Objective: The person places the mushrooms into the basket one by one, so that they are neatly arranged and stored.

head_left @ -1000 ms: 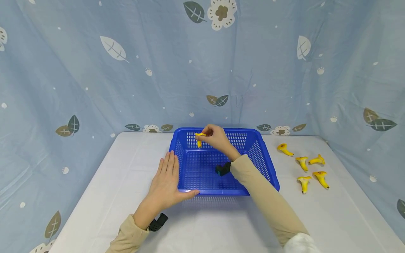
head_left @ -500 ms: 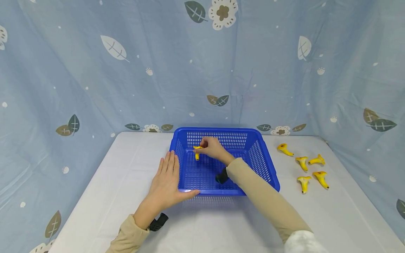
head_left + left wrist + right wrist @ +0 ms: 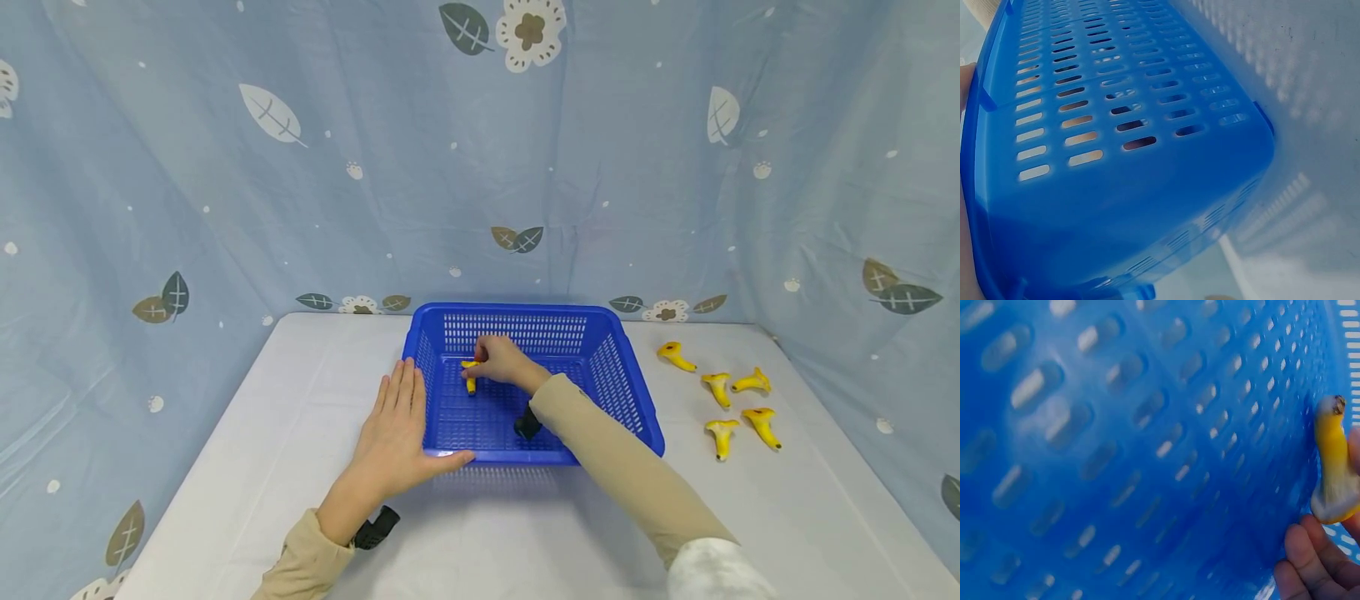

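A blue plastic basket [image 3: 517,457] with slotted walls stands on the white table. Inside it, toward the left, my right hand [image 3: 508,363] pinches a yellow chanterelle mushroom [image 3: 471,385] low over the slotted bottom. In the right wrist view the mushroom [image 3: 1332,447] is between the fingers, its dark stem end pointing up; whether it touches the basket cannot be told. My left hand [image 3: 392,433] rests with straight fingers on the basket's left rim, its thumb along the front rim. The left wrist view is mostly filled by the basket's outer wall [image 3: 1122,206].
Several yellow chanterelles [image 3: 722,437] lie on the table [image 3: 795,500] right of the basket. A blue patterned curtain [image 3: 420,167] hangs close behind the basket and along both sides. Black wrist devices [image 3: 377,527] are strapped below the hands.
My right hand has lowered the chanterelle from near the back wall toward the basket's bottom, coming slightly nearer. My left hand has stayed on the rim.
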### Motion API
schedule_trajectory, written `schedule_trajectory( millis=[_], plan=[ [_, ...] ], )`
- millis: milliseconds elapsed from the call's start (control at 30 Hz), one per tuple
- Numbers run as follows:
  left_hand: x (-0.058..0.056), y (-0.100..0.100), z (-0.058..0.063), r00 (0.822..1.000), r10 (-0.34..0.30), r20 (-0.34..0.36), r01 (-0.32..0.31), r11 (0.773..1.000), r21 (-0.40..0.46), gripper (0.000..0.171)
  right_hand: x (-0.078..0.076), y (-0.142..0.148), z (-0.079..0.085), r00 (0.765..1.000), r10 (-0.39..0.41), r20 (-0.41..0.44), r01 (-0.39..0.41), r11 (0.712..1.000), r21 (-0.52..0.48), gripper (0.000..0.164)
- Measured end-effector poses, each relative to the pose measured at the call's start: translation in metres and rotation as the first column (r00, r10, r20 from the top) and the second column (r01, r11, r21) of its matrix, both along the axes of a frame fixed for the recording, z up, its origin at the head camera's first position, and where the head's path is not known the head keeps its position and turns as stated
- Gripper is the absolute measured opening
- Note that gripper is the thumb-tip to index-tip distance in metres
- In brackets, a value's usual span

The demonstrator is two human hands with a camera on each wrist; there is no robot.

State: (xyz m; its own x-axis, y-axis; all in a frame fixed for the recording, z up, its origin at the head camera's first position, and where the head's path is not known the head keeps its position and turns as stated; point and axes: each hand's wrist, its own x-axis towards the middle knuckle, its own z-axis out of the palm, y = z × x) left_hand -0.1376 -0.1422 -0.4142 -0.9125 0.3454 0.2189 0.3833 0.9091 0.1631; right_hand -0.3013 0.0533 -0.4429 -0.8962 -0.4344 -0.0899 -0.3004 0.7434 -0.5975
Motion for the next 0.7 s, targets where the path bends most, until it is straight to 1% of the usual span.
schedule_trajectory(
  millis=[133,233,500,700],
  plan=[
    [-0.0001,0.0007,0.0000,1.000,0.001,-0.001,-0.001,1.000,-0.001,0.132,-0.0016,-0.0001,-0.0010,1.000,0.008,0.017,-0.009,0.999,0.038,0.033],
    [-0.0004,0.0006,-0.0004,1.000,0.003,-0.005,-0.003,1.000,-0.004,0.132,-0.0017,0.0001,0.0002,1.000,0.012,0.022,-0.013,0.999,0.040,0.033],
    [0.0005,0.0012,0.0009,1.000,0.011,0.001,-0.011,1.000,-0.024,0.133,0.0006,-0.0009,0.0041,1.000,0.028,0.013,-0.029,0.998,0.065,0.034],
    [-0.0002,0.0010,0.0000,1.000,0.009,-0.014,-0.010,1.000,-0.020,0.132,0.0011,-0.0005,0.0051,0.999,0.045,0.008,-0.045,0.994,0.096,0.038]
  ],
)
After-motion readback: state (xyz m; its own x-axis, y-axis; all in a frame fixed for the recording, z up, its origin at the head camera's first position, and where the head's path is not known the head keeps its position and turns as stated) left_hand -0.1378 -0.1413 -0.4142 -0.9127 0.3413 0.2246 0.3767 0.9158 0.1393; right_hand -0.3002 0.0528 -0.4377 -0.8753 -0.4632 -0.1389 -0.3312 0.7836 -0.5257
